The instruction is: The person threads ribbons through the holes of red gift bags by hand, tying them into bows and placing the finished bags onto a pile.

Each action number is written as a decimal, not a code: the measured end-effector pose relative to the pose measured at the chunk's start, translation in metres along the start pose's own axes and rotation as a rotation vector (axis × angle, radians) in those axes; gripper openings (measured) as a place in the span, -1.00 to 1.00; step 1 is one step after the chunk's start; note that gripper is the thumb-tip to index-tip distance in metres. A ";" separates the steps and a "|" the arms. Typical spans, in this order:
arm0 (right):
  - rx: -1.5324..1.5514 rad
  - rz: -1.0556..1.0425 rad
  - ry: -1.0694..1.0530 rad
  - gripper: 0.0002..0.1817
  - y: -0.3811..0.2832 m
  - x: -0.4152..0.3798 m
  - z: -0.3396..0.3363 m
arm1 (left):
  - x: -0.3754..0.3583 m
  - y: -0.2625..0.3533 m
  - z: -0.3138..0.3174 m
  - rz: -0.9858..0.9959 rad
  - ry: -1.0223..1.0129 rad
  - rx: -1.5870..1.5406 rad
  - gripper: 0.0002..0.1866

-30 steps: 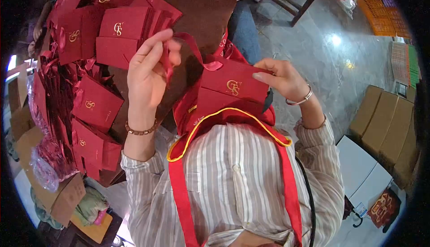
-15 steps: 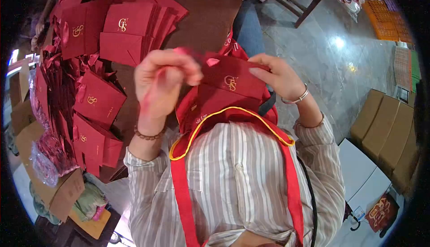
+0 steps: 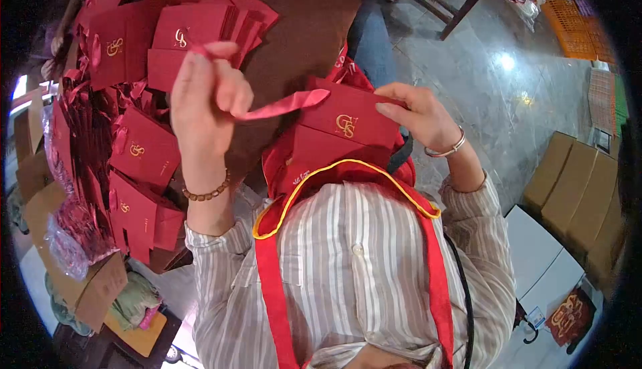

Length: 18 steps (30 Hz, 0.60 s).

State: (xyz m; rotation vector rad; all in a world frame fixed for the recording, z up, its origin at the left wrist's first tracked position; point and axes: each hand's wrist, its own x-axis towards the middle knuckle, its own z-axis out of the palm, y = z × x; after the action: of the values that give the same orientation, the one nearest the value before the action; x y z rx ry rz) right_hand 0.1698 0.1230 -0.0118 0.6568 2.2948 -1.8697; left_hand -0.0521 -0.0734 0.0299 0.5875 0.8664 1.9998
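Observation:
A dark red paper bag (image 3: 348,118) with a gold monogram lies on my lap, over the red apron. My right hand (image 3: 418,118) pinches its upper right corner between thumb and fingers. From the bag's upper left a pink-red ribbon (image 3: 284,106) stretches out to my left hand (image 3: 210,95), whose fingers are closed on it and partly blurred. Just behind my left hand is a stack of folded red bags (image 3: 190,24) on the brown table (image 3: 301,28).
More red bags (image 3: 144,148) and bundled ribbons cover the table's left side. Cardboard boxes (image 3: 568,188) and a white box (image 3: 542,255) stand on the floor at right. A dark wooden stool (image 3: 438,1) and an orange crate (image 3: 568,31) are at the upper right.
My left hand has moved left and slightly up, drawing the ribbon out straight from the bag. My right hand and the bag have hardly moved.

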 end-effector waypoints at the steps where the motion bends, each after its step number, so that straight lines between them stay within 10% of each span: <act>1: 0.025 -0.007 -0.025 -0.73 0.000 0.000 -0.001 | -0.001 -0.008 0.005 -0.013 0.086 0.195 -0.69; 4: 0.048 -0.062 -0.080 -0.72 -0.001 -0.002 -0.006 | -0.004 -0.021 0.028 -0.138 0.048 0.623 -0.77; 14: 0.153 0.117 -0.120 -0.76 -0.007 -0.006 -0.014 | -0.016 -0.062 0.040 -0.652 -0.147 0.615 -0.72; 18: 0.053 0.129 -0.057 -0.79 -0.008 -0.005 -0.008 | -0.021 -0.078 0.035 -0.498 -0.145 0.715 -0.73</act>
State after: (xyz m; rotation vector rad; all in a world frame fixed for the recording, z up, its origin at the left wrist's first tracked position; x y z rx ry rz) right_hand 0.1729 0.1284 -0.0005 0.7289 2.1214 -1.8705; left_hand 0.0228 -0.0480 -0.0080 0.7981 1.4788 1.1598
